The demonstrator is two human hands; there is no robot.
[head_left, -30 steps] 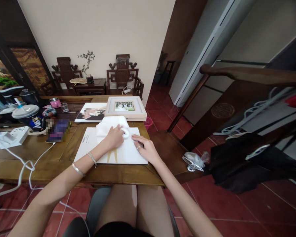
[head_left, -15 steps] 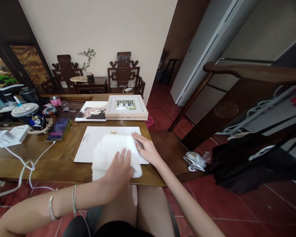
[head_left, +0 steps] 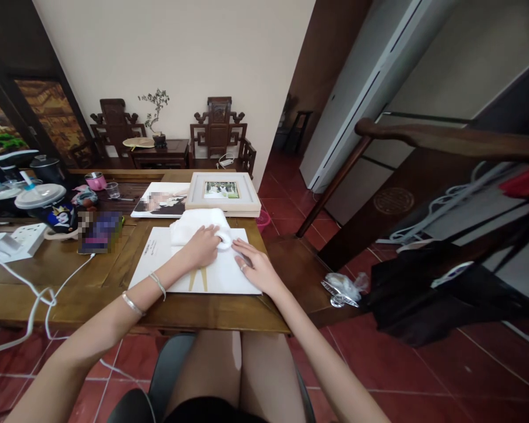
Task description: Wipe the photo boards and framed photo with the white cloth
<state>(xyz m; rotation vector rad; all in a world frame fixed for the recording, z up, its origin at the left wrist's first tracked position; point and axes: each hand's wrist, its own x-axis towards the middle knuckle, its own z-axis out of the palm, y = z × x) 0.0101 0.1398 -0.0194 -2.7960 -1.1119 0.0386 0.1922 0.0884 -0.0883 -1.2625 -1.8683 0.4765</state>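
Cloth (head_left: 194, 223): white, thick-looking, bunched, lying over the 12 o'clock edge of the white board (head_left: 231, 281), near end rolled up around 1. Clock centred on the board, 12 = away from the person.

Handling, my read: light, floppy, no stiffness; drags and folds easily, can't be damaged by squeezing. Best hold: palm flat on the thick middle, or fingers hooked in the roll.

Left hand (head_left: 205, 247) is on the cloth, fingers bent at the roll. Thumb hidden, so can't tell if it pinches or just presses. Right hand (head_left: 255, 267) lies at the board's 3 o'clock side, fingers extended, not gripping, fingertips just beside the roll.

Board looks flat, stiff, fairly light; likely to skid on the wooden table (head_left: 198, 314) if unbraced. Hold by its edges; gold marking at 6 may scuff.

In the way: picture frame (head_left: 223, 191) at 12 to 1, just beyond the cloth; can't tell if they touch. It limits travel that way. Photo panel (head_left: 171, 204) at 11, beside the frame. Phone (head_left: 99, 235) and lidded cup (head_left: 50, 208) between 9 and 10, power strip (head_left: 29, 238) at 9; all apart from the board. Pink basket (head_left: 263, 220) at 2, below table level.
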